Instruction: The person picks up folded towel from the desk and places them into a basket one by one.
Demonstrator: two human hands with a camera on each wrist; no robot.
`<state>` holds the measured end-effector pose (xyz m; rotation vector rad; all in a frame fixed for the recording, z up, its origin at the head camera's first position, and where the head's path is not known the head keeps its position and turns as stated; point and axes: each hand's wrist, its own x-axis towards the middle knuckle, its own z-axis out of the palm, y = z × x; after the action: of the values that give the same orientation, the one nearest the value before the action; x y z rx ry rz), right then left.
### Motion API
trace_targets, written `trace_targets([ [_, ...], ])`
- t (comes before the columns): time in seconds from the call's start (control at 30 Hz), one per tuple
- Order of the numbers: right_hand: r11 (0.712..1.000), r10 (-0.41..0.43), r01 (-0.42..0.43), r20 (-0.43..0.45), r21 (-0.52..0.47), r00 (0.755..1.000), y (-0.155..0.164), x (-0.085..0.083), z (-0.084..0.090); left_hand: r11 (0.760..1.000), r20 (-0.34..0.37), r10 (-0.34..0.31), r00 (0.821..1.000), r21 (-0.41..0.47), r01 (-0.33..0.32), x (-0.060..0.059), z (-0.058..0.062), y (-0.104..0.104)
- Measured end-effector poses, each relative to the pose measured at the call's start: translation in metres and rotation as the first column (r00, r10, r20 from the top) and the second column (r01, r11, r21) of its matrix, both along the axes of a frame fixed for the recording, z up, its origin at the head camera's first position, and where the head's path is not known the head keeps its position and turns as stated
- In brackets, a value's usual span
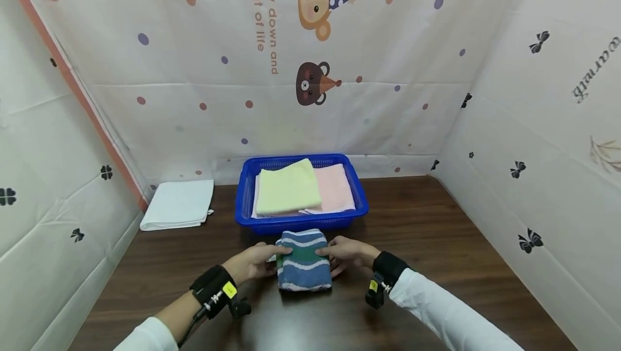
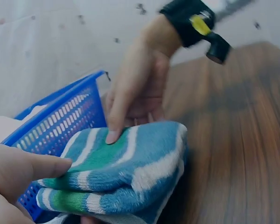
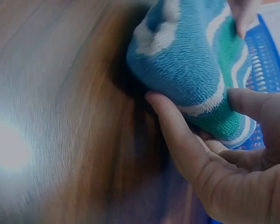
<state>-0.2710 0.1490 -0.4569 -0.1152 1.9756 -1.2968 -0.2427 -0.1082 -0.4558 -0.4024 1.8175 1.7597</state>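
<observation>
Dark wood grain runs across the bench (image 1: 436, 243), walled on three sides by printed white sheeting with cartoon bears and bows. Nearest the front edge, a folded striped towel (image 1: 303, 266) — blue, green and white — is held between both hands, just short of the basket. The left hand (image 1: 253, 262) grips its left side, thumb on top; the right hand (image 1: 347, 254) grips the right side, thumb on top and fingers (image 3: 177, 135) curled underneath, as the right wrist view shows.

The fold looks thick and loose, so an uneven lift could let the layers slip apart and the towel sag open. The grip sits mostly at the far end, which may leave the near end to droop.

Just beyond, the blue basket (image 1: 247, 178) stands toward the back edge; its near wall rises right in front of the towel. Inside lie a yellow towel (image 1: 287, 186) on the left and a pink towel (image 1: 335, 188) on the right — little bare room. A white cloth (image 1: 178, 204) rests at the back left corner.
</observation>
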Motion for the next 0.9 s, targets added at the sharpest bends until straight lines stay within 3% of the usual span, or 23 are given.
trace_targets([
  [0.1, 0.996, -0.011, 0.018, 0.07, -0.091, 0.997, 0.001, -0.004, 0.002, 1.0, 0.017, 0.011, 1.0, 0.009, -0.011, -0.005, 0.002, 0.0],
  [0.3, 0.98, -0.028, 0.062, 0.176, -0.187, 0.984, -0.004, -0.014, 0.0, 0.997, 0.008, -0.073, 0.997, 0.032, 0.073, -0.016, 0.001, 0.001],
  [0.5, 0.977, -0.034, 0.076, 0.206, -0.198, 0.978, -0.004, -0.019, 0.005, 0.983, -0.072, -0.157, 0.985, -0.103, 0.149, -0.015, 0.01, -0.002],
  [0.63, 0.973, 0.021, 0.021, 0.178, -0.231, 0.984, 0.003, -0.013, 0.026, 0.961, -0.132, -0.274, 0.953, -0.061, 0.268, -0.005, 0.032, -0.009],
  [0.73, 0.959, 0.072, -0.025, 0.158, -0.284, 0.985, 0.01, -0.008, 0.052, 0.936, -0.188, -0.345, 0.92, 0.001, 0.352, 0.0, 0.058, -0.015],
  [0.83, 0.947, 0.088, -0.044, 0.125, -0.318, 0.988, 0.016, -0.014, 0.083, 0.929, -0.23, -0.354, 0.906, 0.024, 0.369, -0.009, 0.088, -0.018],
  [0.9, 0.948, 0.053, -0.023, 0.088, -0.317, 0.995, 0.016, -0.027, 0.103, 0.938, -0.253, -0.324, 0.911, 0.039, 0.345, -0.025, 0.105, -0.018],
])
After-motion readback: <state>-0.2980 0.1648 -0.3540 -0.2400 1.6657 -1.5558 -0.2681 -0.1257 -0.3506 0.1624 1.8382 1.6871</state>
